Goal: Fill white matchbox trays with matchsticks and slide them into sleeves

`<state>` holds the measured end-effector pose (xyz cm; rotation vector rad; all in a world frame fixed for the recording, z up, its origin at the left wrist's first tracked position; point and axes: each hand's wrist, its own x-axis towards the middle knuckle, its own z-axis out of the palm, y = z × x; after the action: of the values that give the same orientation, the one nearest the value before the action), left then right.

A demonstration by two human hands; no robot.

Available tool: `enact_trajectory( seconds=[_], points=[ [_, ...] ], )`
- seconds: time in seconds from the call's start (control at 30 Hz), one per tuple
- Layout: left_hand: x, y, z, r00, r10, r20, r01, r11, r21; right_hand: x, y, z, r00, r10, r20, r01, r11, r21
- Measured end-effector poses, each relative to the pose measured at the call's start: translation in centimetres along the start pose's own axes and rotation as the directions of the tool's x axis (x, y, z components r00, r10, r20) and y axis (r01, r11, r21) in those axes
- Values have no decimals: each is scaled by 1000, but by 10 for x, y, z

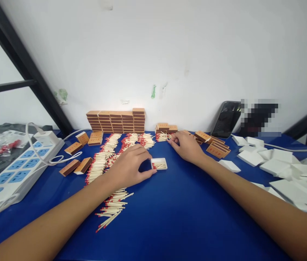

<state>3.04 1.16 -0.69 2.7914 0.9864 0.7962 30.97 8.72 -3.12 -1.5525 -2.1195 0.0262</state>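
A small white matchbox tray (pixel 162 168) with a few matches inside lies on the blue table, gripped at its left end between the thumb and fingers of my left hand (pixel 131 165). Beyond it, my right hand (pixel 187 145) has its thumb and fingertips pinched on matchsticks at the edge of a small match pile (pixel 161 137); how many is unclear. Long rows of red-tipped matches (pixel 97 168) spread beside and partly under my left forearm. Another loose bunch of matches (pixel 113 204) lies nearer me.
Matchboxes (pixel 116 122) are stacked against the wall. Loose matchboxes (pixel 74 148) lie left, and more matchbox sleeves (pixel 218 148) lie right. A power strip (pixel 20 166) with white cables occupies the left side. White trays (pixel 275 159) are heaped right, near a leaning phone (pixel 225 119).
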Motion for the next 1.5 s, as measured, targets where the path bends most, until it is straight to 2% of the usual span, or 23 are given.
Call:
enact_trajectory(
  seconds=[0.17, 0.27, 0.47, 0.7, 0.87, 1.0, 1.1, 1.2, 1.37, 1.5],
  points=[
    [0, -1, -1, 1000, 4, 15, -4, 1000, -2, -4, 5, -6, 998, 68, -8, -68, 997, -26],
    [0, 0, -1, 1000, 2, 21, -2, 1000, -6, -2, 4, -8, 992, 123, 30, -122, 992, -44],
    [0, -1, -1, 1000, -7, 20, 7, 1000, 1, -4, 2, -18, 987, 130, 97, -127, 991, -36],
    [-2, -3, 1, 1000, -9, 13, 9, 1000, -22, -12, 5, -50, 957, 21, 289, -51, 994, 99],
    [-1, -2, 1, 1000, 5, 6, -4, 1000, -13, -13, 6, -53, 937, -98, 334, 15, 970, 242],
    [0, -2, -1, 1000, -7, 13, 7, 1000, -24, -13, 3, -52, 933, -108, 342, 7, 958, 286],
    [1, -2, -1, 999, -10, 39, 12, 999, -30, -12, 6, -59, 927, -106, 361, 16, 970, 244],
    [1, -2, -1, 999, 3, 43, -2, 1000, -29, -11, 12, -72, 894, -105, 436, 20, 981, 194],
    [0, -2, -2, 1000, -10, 18, 10, 1000, -13, -11, 18, -85, 808, -107, 580, -12, 980, 197],
    [0, -2, -1, 999, -8, 43, 9, 999, -34, -12, 17, -81, 791, -68, 608, -44, 985, 168]
  ],
)
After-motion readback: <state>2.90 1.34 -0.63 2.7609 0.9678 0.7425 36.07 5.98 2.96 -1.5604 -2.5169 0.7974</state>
